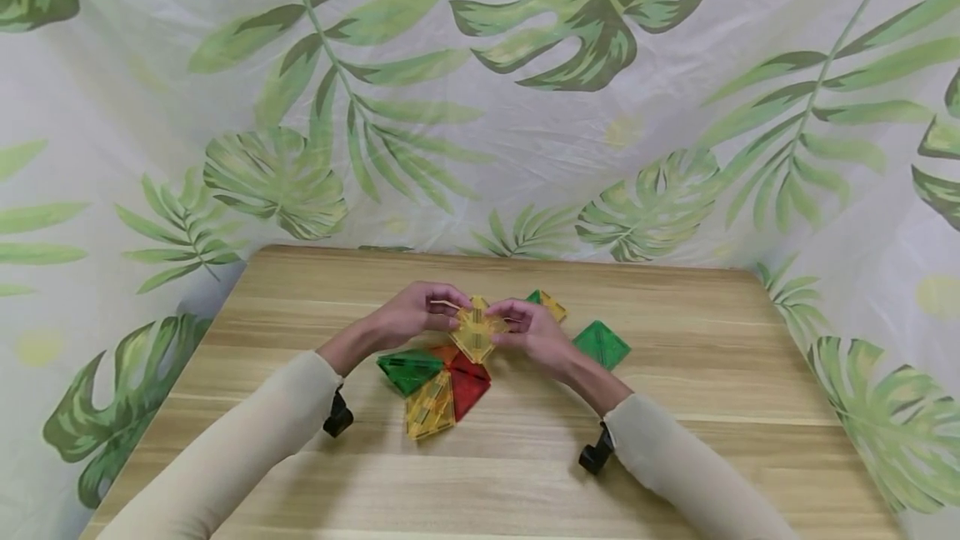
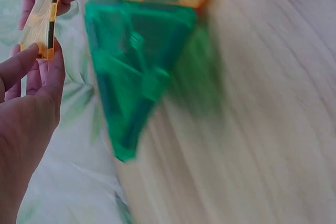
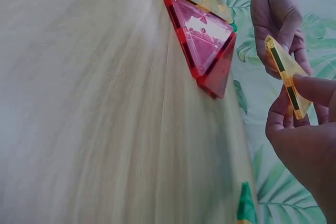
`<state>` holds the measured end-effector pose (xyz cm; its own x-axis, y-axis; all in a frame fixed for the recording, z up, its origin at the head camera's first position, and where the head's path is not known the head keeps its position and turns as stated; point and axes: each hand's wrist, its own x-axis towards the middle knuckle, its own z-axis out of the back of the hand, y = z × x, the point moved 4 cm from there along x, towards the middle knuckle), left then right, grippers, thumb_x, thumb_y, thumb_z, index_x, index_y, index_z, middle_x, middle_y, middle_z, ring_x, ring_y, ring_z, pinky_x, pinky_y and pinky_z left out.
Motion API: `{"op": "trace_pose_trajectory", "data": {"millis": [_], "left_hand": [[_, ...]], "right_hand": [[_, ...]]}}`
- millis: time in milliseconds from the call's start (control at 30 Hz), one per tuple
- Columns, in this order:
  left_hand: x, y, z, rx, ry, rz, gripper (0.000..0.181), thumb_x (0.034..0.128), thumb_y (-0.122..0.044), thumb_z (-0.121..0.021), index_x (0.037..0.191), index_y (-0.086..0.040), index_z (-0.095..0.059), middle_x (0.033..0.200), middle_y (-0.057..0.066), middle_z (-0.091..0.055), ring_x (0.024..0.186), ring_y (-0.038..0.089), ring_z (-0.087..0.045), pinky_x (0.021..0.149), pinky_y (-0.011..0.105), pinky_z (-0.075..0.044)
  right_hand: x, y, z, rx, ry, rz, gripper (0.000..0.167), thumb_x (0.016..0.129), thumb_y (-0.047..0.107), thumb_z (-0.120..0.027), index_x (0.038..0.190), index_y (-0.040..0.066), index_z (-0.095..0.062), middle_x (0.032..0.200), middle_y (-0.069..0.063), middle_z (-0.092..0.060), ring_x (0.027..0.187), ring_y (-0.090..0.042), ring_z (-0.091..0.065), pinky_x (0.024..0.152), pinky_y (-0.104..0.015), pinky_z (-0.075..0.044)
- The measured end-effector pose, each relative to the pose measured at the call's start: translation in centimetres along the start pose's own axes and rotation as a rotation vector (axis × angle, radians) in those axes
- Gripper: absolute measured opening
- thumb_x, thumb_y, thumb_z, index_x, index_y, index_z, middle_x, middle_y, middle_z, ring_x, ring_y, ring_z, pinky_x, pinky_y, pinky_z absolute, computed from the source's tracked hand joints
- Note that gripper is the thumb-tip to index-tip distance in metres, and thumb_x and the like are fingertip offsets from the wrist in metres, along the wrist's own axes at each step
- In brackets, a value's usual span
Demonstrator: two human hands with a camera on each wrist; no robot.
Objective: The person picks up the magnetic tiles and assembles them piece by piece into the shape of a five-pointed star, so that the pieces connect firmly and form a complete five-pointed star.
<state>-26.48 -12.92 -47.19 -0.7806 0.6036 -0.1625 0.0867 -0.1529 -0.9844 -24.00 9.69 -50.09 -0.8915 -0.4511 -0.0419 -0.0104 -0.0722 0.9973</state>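
Observation:
Above the table, my left hand (image 1: pixel 408 312) and right hand (image 1: pixel 542 338) hold yellow see-through magnetic tiles (image 1: pixel 476 332) between them, forming a pointed diamond outline. In the left wrist view, my left thumb and fingers pinch one end of the yellow triangular piece (image 2: pixel 39 30). My right thumb and fingers pinch it from the other side in the right wrist view. Just below the hands stands a joined cluster with green tiles (image 1: pixel 408 371), yellow tiles (image 1: pixel 430 411), red tiles (image 1: pixel 471 382) and a partly hidden orange tile (image 1: pixel 446 354).
Right of the hands lies a green diamond of tiles (image 1: pixel 602 344). Behind the right hand is a green and yellow piece (image 1: pixel 553 307), partly covered by it. Everything stands on a wooden table (image 1: pixel 495 482), with a leaf-patterned cloth (image 1: pixel 525 148) hanging behind.

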Motion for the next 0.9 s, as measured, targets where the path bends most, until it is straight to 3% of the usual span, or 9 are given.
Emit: {"op": "trace_pose_trajectory", "data": {"millis": [233,433,733,900], "left_hand": [[-0.7,2.2,2.2,-0.039,-0.036,0.027,0.032,0.0986,0.013,-0.061,0.13,0.008,-0.062,0.139,0.022,-0.06,0.118,0.024,-0.067,0.098,0.037,-0.06],[-1.1,3.6,3.5,-0.058,-0.067,0.042,0.032,0.0986,0.012,-0.062,0.13,0.009,-0.06,0.132,0.02,-0.062,0.112,0.022,-0.068,0.093,0.033,-0.061],[-1.5,5.2,4.0,-0.088,-0.088,0.093,0.031,0.0991,0.01,-0.064,0.129,0.007,-0.06,0.12,0.016,-0.066,0.103,0.022,-0.068,0.086,0.031,-0.061],[-1.6,5.7,4.0,-0.088,-0.099,0.1,0.032,0.0984,0.011,-0.063,0.129,0.008,-0.059,0.121,0.016,-0.065,0.104,0.021,-0.068,0.086,0.029,-0.061]], "right_hand": [[2.1,-1.0,-1.4,0.022,0.015,-0.027,0.043,0.091,0.001,-0.081,0.132,0.003,-0.067,0.136,-0.013,-0.065,0.118,-0.025,-0.067,0.096,-0.035,-0.059],[3.6,-1.6,-2.4,0.04,0.025,-0.04,0.044,0.09,0.0,-0.082,0.131,0.003,-0.068,0.133,-0.012,-0.067,0.114,-0.024,-0.069,0.094,-0.034,-0.06],[4.4,-2.9,-3.6,0.154,0.048,-0.088,0.042,0.091,-0.008,-0.077,0.131,-0.001,-0.066,0.119,-0.008,-0.071,0.097,-0.016,-0.069,0.084,-0.027,-0.06],[4.6,-3.1,-3.7,0.103,0.029,-0.059,0.038,0.091,-0.006,-0.078,0.128,-0.004,-0.068,0.118,-0.01,-0.073,0.1,-0.014,-0.069,0.085,-0.026,-0.06]]}}
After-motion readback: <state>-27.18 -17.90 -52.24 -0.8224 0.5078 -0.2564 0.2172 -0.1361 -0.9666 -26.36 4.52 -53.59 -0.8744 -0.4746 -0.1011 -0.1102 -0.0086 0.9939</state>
